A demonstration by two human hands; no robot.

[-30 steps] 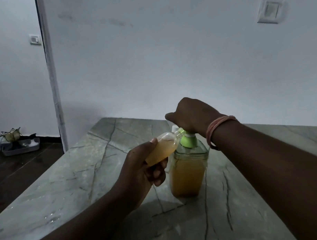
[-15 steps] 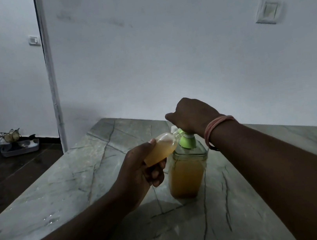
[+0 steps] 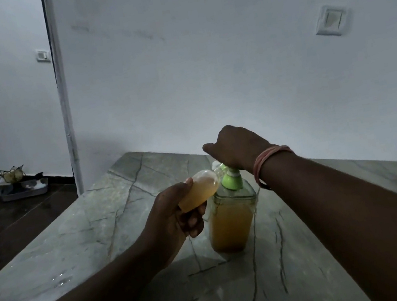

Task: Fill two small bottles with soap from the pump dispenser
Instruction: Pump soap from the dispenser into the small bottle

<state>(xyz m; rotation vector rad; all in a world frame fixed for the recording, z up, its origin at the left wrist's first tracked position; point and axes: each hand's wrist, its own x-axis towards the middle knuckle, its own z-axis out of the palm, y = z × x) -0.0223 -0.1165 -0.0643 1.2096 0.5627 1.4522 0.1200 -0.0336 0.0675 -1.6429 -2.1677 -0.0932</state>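
Gripping a small bottle (image 3: pixel 198 192) tilted on its side, fingers curled beneath it, the left hand (image 3: pixel 174 218) holds its mouth at the spout of a pump dispenser (image 3: pixel 230 216) standing on a marble table (image 3: pixel 76 233). The right hand (image 3: pixel 236 146) (thread bracelets (image 3: pixel 268 159) at the wrist) rests curled over the pump head, amber soap visible in both.

Pump dispenser (image 3: pixel 231 220) stood on the table (image 3: pixel 77 240), center frame. Left hand (image 3: pixel 174 221) held a small bottle (image 3: pixel 198 191) tilted, just left of the dispenser, mouth at its spout. Right hand (image 3: pixel 235 147) rested on the pump top. Tray (image 3: pixel 23 190) sat on the floor, far left. Wall switch (image 3: pixel 331 20) upper right.
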